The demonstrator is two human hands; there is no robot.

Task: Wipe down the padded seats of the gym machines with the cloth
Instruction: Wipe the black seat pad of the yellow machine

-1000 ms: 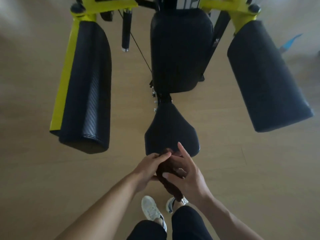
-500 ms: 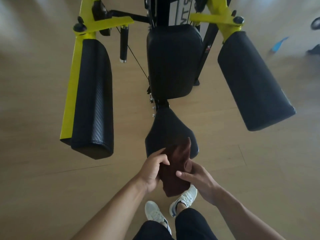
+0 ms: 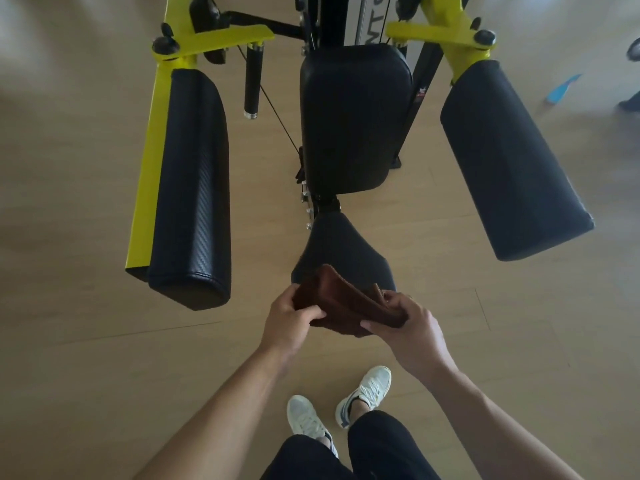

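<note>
**Cloth folded, seat not yet wiped**

Pale wood floor (image 3: 86, 341) all round. I see the brown cloth (image 3: 346, 306) just over the seat pad's (image 3: 341, 251) near edge at 6 o'clock, left hand (image 3: 287, 323) and right hand (image 3: 412, 327) each pinching an end. No wiping looks begun. Backrest (image 3: 353, 119) at 12, arm pads at 9 (image 3: 194, 188) and 3 (image 3: 509, 161) flank it; nothing blocks the approach.

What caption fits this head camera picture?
Both hands, left hand and right hand, hold a brown cloth above the black seat.
</note>
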